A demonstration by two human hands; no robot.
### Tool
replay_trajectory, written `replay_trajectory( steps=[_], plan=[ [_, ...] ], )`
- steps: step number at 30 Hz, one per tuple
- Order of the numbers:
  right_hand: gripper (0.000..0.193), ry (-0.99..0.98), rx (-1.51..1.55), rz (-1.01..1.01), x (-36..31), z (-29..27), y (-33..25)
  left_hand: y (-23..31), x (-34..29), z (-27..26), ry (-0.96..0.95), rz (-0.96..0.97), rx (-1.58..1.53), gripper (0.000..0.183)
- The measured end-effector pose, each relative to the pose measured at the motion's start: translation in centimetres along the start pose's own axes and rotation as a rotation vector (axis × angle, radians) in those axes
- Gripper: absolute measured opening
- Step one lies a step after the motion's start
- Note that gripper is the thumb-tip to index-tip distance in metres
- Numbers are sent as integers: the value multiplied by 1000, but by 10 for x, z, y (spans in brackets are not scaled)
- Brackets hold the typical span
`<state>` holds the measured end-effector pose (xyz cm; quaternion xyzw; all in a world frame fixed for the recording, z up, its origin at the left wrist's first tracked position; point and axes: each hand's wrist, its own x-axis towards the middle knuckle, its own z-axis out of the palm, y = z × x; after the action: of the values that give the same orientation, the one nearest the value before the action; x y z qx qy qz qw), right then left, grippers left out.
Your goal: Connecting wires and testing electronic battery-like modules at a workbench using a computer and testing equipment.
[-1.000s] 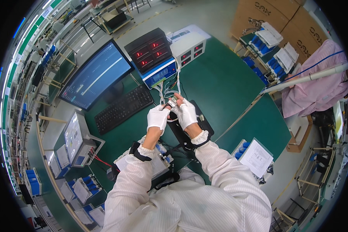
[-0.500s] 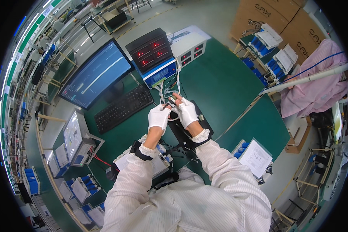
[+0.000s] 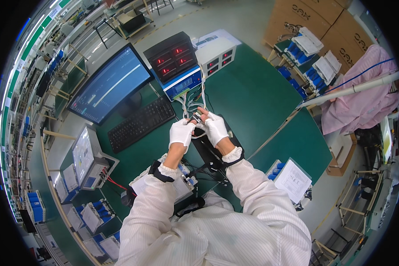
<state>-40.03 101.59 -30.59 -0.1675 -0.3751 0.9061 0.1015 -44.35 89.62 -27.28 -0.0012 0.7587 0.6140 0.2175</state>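
Both my hands wear white gloves with bare fingertips and meet over the bench, just in front of the tester. My left hand is closed, pinching a small black-and-white wire connector. From the other side, my right hand grips the same connector with thumb and fingers; whether it is one piece or two mated halves is too small to tell. Pale wires run from the blue-fronted tester toward my fingertips. Beneath my hands, a black flat object rests on the green bench.
A black keyboard and a monitor stand at left. A black display box sits on the tester, beside a white meter box. Blue battery packs with paper sheets lie right, another pack under my left forearm.
My hands stay almost in place, with only slight shifts of the wrists and fingers. The grip on the connector continues.
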Motion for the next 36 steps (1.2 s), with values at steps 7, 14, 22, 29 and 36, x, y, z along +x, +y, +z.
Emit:
replay_trajectory(
  steps=[7, 14, 22, 29, 36],
  plan=[
    [36, 15, -18, 2, -2, 6, 3, -3, 3, 9, 42, 7, -34, 18],
    [44, -84, -526, 66, 5, -35, 2, -2, 6, -5, 68, 208, 300, 26],
    [45, 282, -1823, 144, -13, -134, 18, -59, -59, 11, -537, 27, 1102, 45],
    [30, 372, -407, -28, -16, -120, 4, -34, -43, -4, -436, -407, -126, 29],
    [27, -26, 446, 201, -38, -54, -24, 9, -55, 6, -156, 11, -70, 16]
  ],
)
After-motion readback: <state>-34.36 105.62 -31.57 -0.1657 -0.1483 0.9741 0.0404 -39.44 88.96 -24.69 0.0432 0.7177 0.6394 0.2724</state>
